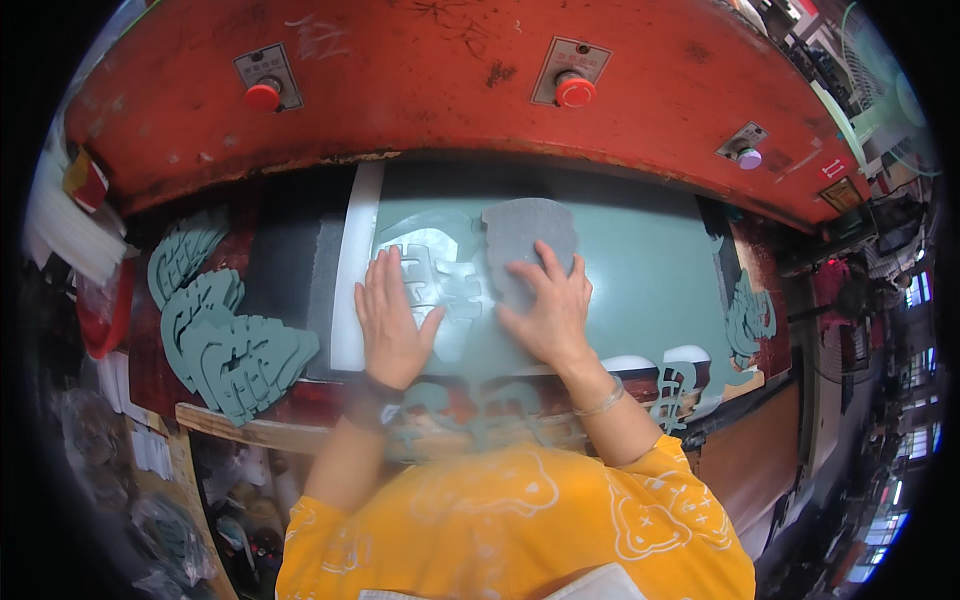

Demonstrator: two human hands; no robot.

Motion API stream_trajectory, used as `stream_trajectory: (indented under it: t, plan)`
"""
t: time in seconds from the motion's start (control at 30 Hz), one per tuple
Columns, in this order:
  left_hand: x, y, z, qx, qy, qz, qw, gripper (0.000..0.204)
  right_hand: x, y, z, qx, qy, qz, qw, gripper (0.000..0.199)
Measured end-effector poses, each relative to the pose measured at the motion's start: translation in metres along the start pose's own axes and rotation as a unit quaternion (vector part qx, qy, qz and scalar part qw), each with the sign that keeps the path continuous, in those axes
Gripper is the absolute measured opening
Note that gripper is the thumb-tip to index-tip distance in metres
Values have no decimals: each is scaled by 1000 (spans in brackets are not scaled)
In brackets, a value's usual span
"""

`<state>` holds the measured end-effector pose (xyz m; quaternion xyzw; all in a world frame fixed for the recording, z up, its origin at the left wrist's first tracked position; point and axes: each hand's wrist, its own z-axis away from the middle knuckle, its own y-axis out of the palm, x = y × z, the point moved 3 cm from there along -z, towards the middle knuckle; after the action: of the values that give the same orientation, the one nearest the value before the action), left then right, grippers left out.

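**Two bare hands at work: the left hand (390, 325) over pale cut shapes, the right hand (555, 312) on a grey plate**

Spread over the smooth, flat, green sheet (650, 260), the left hand lies palm down, its fingers close together and its thumb apart. Just right of its fingers are the pale, toothed cut shapes (430, 278); whether they are loose cannot be told.

Fanned and slightly bent, the right hand's fingers rest on the lower part of the flat, grey, scallop-edged plate (530, 222), which reaches beyond the fingertips. No pinch shows.

Uneven pressure from the right hand could skid the plate sideways over the cut shapes, and a dragging left thumb might bend or tear their narrow strips. Nearer the body than both hands, thin green openwork pieces (515, 400) could snag on the thin, pale bracelet (600, 400) if the right forearm swept low. Beyond the fingertips stands the big, scuffed, red metal machine (420, 90); should it move while the hands lie there, fingers could be caught.
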<state>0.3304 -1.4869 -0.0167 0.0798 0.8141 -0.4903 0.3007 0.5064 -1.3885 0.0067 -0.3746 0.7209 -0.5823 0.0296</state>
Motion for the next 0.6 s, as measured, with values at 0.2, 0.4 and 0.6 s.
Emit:
stream_trajectory:
  t: [0.2, 0.4, 0.6]
  plan:
    - [1, -18, 1, -25, 35, 96, 994, 58, -55, -27, -22, -54, 42, -216, 974, 53]
    - [-49, -10, 89, 225, -104, 319, 915, 16, -169, -124, -51, -462, 99, -90, 877, 64]
    - [-64, 30, 93, 137, 173, 129, 967, 15, -213, -159, -90, -562, 85, -108, 816, 69]
